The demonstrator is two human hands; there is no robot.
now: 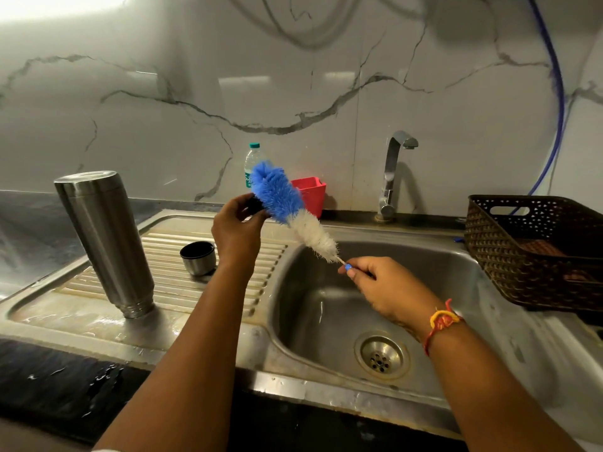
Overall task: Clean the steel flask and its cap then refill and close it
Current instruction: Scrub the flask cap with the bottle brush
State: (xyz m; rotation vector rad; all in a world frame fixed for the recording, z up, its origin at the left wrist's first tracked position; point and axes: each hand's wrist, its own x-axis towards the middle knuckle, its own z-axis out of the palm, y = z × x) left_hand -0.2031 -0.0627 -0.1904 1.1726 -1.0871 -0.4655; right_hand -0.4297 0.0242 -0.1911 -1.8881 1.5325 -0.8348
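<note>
Steel flask, tipping risk: we see the steel flask (pixel 104 243) standing mouth-down on the wet drainboard (pixel 228 305), and we judge that a swing of our left forearm could knock it over.
Cap, slipping risk: only our fingertips hold the small dark cap (pixel 254 205), so hard scrubbing could pop it loose into the sink (pixel 326 321).
Brush, splash risk: the brush (pixel 287 207) is long and held only at its thin end, so the bristles may flick water or wobble off the cap.
Left hand grip: our left hand (pixel 236 228) curls its fingers round the cap and holds it against the blue bristles.
Right hand grip: our right hand (pixel 381 283) pinches the wire handle just below the white bristles, over the basin.
Cap to grip: it sits inside the left fingers, mostly hidden, at the far end of the brush, left of and farther than the right hand.
Flask to grip: it stands well apart, left of the left hand, untouched.
Cup lid: the steel cup lid (pixel 198 257) rests mouth-up on the drainboard between the flask and our left forearm.
</note>
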